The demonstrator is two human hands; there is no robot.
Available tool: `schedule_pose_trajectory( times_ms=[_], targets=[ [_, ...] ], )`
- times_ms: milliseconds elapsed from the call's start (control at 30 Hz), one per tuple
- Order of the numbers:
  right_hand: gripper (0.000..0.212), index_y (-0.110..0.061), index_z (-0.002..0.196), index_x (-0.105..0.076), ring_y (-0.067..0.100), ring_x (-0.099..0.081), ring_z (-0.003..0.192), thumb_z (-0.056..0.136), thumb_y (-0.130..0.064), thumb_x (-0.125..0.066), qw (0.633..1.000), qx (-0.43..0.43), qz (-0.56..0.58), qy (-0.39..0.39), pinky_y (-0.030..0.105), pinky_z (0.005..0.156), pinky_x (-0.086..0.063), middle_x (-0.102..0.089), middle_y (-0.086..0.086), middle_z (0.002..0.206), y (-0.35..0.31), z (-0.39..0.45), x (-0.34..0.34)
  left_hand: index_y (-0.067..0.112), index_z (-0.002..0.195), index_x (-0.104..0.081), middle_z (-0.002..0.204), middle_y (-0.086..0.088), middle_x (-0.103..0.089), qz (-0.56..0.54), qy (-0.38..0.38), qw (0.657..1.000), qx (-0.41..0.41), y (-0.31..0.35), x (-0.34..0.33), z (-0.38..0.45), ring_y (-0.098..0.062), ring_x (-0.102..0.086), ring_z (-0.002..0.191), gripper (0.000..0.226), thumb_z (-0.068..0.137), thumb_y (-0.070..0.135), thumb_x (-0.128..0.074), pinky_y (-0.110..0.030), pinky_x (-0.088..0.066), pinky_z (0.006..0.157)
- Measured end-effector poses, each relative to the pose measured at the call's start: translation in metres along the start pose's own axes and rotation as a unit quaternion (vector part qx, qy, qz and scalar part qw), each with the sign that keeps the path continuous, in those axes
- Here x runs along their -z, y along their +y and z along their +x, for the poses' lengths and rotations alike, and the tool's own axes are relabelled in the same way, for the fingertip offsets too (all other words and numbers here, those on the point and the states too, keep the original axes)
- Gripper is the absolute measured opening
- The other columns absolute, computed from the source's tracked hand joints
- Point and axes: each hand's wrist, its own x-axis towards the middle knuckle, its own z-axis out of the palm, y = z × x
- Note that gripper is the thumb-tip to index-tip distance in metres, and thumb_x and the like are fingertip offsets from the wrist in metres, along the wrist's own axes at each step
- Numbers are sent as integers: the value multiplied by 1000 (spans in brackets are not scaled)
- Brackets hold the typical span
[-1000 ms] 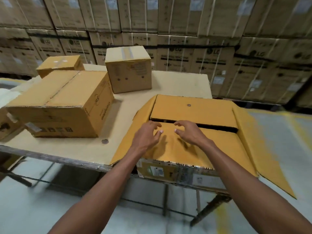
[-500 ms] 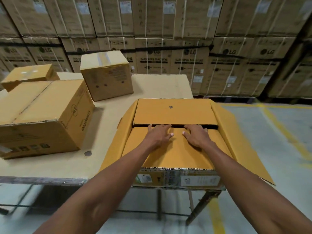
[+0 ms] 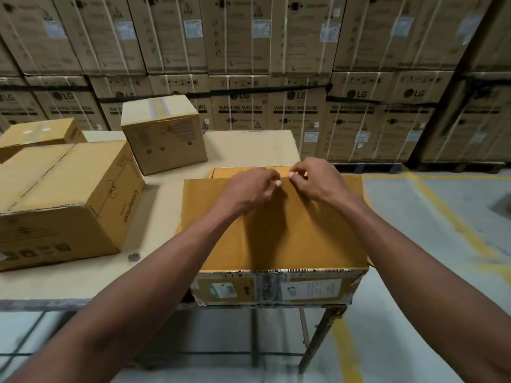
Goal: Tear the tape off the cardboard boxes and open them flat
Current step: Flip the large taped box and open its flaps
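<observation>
While both hands meet at its far edge, the yellow-brown cardboard box [image 3: 276, 230] sits at the near right corner of the pale board-topped table [image 3: 154, 217], its near flap raised so nothing inside shows. The left hand [image 3: 250, 187] and right hand [image 3: 315, 182] curl narrow, fingertips pinching the flap's top edge. Shiny printed tape [image 3: 276, 271] runs along the near fold. Three closed brown cartons stand behind and left: large [image 3: 63, 200], cube-shaped [image 3: 164, 132], and flat [image 3: 38, 134]; their contents are hidden.
</observation>
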Motion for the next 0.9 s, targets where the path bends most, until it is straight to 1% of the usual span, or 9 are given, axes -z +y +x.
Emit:
schedule_pose_trajectory(
  times_ms=[167, 233, 367, 467, 567, 633, 733, 800, 900],
  targets=[
    [34, -25, 116, -75, 17, -63, 96, 104, -46, -52, 999, 39, -3, -25, 52, 106, -46, -73, -1, 109, -30, -41, 44, 26, 127, -65, 111, 1, -73, 43, 14, 998, -38, 28, 39, -31, -18, -64, 92, 38, 109, 47, -39, -31, -46, 65],
    [35, -26, 116, -76, 19, -66, 93, 105, -47, -50, 998, 47, -13, -49, 52, 103, -50, -75, 0, 104, -43, -62, 58, 25, 121, -65, 98, 4, -70, 62, 12, 997, -43, 40, 48, -50, -17, -61, 82, 40, 109, 49, -35, -28, -40, 58],
    [42, -25, 129, -71, 23, -66, 106, 103, -52, -50, 995, 50, -36, -74, 44, 91, -57, -73, 3, 121, -61, -98, 74, 27, 103, -65, 71, 7, -59, 71, 43, 996, -39, 67, 66, -96, -17, -59, 67, 58, 107, 62, -20, -28, -32, 52],
    [36, -28, 112, -76, 21, -66, 94, 103, -52, -50, 990, 58, -35, -121, 45, 81, -59, -74, -1, 106, -66, -121, 81, 29, 99, -68, 66, 5, -57, 62, 20, 998, -15, 87, 76, -129, -16, -55, 62, 68, 104, 66, -11, -30, -32, 53],
    [21, -31, 105, -72, 18, -65, 84, 104, -41, -53, 975, 52, -11, -215, 40, 74, -57, -72, -4, 94, -66, -143, 75, 29, 86, -69, 68, 3, -63, 17, -47, 999, 17, 99, 73, -155, -16, -59, 64, 78, 99, 72, -5, -33, -46, 62],
    [16, -38, 109, -70, 15, -66, 86, 103, -36, -56, 958, 45, 10, -282, 38, 77, -58, -70, -8, 94, -63, -157, 60, 28, 97, -73, 82, 4, -74, -24, -129, 991, 37, 98, 60, -168, -13, -68, 74, 82, 97, 75, -6, -34, -56, 73],
    [11, -36, 97, -70, 15, -65, 85, 101, -34, -60, 933, 54, 8, -355, 33, 72, -54, -70, -7, 93, -52, -174, 17, 28, 115, -74, 101, 8, -78, -69, -256, 962, 66, 89, 19, -182, -12, -70, 91, 77, 101, 74, -13, -41, -57, 85],
    [13, -29, 98, -72, 19, -64, 85, 100, -35, -60, 927, 57, -1, -371, 33, 68, -50, -71, -3, 95, -41, -185, -16, 27, 118, -74, 104, 6, -77, -91, -298, 946, 88, 81, -16, -191, -14, -70, 95, 75, 101, 74, -18, -44, -57, 88],
    [20, -26, 102, -71, 20, -64, 87, 98, -43, -61, 933, 17, -8, -359, 41, 77, -58, -70, -3, 98, -21, -196, -57, 24, 110, -75, 104, 2, -75, -82, -307, 939, 128, 68, -62, -201, -18, -67, 95, 67, 102, 71, -27, -40, -56, 81]
  ],
)
